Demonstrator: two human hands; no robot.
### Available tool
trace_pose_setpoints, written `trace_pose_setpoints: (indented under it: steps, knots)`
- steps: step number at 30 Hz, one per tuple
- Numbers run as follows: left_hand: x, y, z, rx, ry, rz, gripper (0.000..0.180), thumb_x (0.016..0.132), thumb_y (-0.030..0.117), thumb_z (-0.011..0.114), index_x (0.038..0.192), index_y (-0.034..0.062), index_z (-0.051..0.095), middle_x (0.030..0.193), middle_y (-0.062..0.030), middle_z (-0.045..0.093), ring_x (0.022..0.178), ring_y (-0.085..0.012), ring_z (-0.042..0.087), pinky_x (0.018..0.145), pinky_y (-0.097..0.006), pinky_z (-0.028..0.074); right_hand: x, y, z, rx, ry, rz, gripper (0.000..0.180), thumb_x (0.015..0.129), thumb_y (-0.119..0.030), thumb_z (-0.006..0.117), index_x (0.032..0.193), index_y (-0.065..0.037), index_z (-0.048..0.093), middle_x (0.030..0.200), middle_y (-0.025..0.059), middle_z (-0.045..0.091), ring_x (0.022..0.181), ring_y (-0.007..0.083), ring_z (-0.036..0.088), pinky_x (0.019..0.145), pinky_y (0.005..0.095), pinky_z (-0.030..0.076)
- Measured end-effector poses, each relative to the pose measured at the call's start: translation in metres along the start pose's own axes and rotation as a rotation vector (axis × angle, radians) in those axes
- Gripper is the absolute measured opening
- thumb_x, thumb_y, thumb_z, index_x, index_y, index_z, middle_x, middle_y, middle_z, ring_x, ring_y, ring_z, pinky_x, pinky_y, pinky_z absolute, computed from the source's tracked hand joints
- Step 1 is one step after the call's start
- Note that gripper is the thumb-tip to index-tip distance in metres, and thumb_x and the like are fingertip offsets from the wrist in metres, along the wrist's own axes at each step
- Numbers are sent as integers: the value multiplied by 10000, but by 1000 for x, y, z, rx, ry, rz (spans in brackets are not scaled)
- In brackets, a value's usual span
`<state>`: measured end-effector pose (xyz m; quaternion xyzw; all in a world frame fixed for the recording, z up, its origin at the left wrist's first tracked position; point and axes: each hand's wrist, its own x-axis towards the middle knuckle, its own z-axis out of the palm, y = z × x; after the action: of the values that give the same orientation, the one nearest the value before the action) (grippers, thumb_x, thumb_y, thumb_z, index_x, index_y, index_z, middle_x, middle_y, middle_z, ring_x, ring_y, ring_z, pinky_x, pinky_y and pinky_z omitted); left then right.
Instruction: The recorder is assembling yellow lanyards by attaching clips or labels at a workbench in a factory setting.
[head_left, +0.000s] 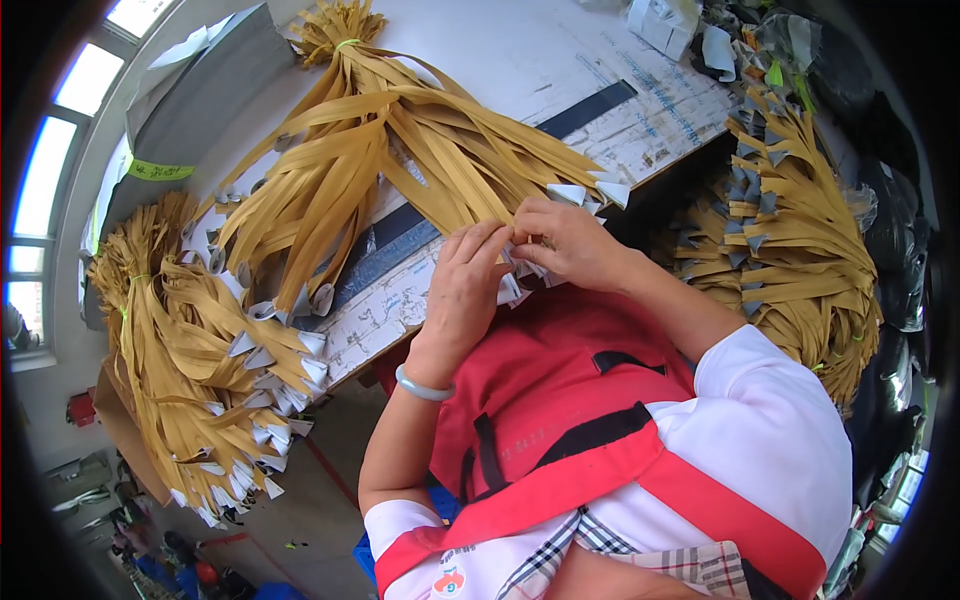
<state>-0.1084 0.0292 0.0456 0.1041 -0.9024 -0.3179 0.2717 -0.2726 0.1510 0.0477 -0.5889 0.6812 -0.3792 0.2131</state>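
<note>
Left hand [468,272] and right hand [570,240] are together at the table [520,60] edge, fingers pinched shut on small white tips [515,285] at the ends of tan straps [440,150]. Exact count of tips in the grip can't be told; they're bunched under the fingers.

Straps relative to table:
- one bundle on the table, tied with a yellow-green band [347,44] at the far end. Long axis runs from that tie toward the hands, loose ends fanning out at the near edge, some white-tipped.
- second bundle [190,370] hangs off the table's left edge, tips pointing down toward the floor, many white triangular tips.
- third bundle [790,240] right of the table, lower down, grey-white tips, straps lying roughly sideways.

So 3 bundles, 2 hands.

Packages/labels: grey flat sheet stack [200,90] at the table's far left, with a yellow-green tape strip [155,170] across it. White crumpled packets [665,25] at the table's far right corner. Dark blue strip [585,110] runs diagonally across the table top.

Pale green bangle [422,386] on the left wrist.
</note>
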Motion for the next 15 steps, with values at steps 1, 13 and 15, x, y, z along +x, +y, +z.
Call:
trace_pose_setpoints:
  steps: [1, 13, 15]
  knots:
    - [7, 2, 4, 6, -12, 16, 238, 770, -7, 709, 1001, 42, 678, 1036, -125, 654, 1043, -326, 588, 896, -406, 478, 1, -2, -3, -2, 6, 0, 150, 831, -170, 725, 844, -40, 651, 911, 112, 600, 902, 337, 600, 778, 431, 483]
    - [0, -32, -25, -623, 22, -233, 185, 781, -107, 712, 882, 18, 620, 957, -60, 650, 901, -171, 599, 825, -277, 467, 27, -6, 2, 741, -106, -2, 166, 920, -149, 729, 1001, -22, 660, 921, 13, 593, 852, 83, 583, 789, 252, 480]
    - [-1, -29, -25, -738, 45, -283, 178, 800, -116, 705, 889, 13, 620, 971, -52, 636, 917, -137, 580, 839, -262, 459, 33, -4, 3, 742, -97, -8, 157, 912, -133, 737, 998, -30, 654, 956, 8, 600, 864, 82, 585, 795, 244, 477]
